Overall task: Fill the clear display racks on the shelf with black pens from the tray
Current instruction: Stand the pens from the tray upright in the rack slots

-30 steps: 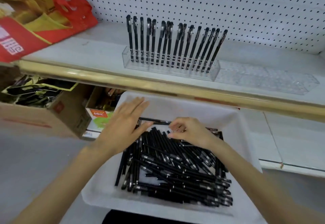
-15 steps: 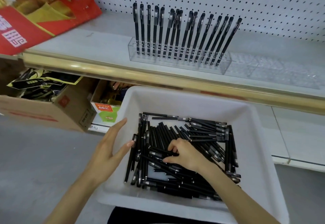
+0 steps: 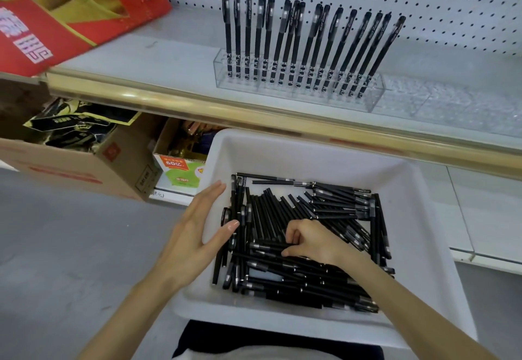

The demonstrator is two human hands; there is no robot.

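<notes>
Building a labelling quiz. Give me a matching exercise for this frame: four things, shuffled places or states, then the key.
Things:
1. left hand
2. right hand
3. left clear rack
4. right clear rack

States:
A. holds no pens
B. fingers curled down into the loose pens
C. holds a row of standing pens
D. open, flat, at the left wall of the white tray

Pairs: 1-D, 2-B, 3-C, 4-A
</notes>
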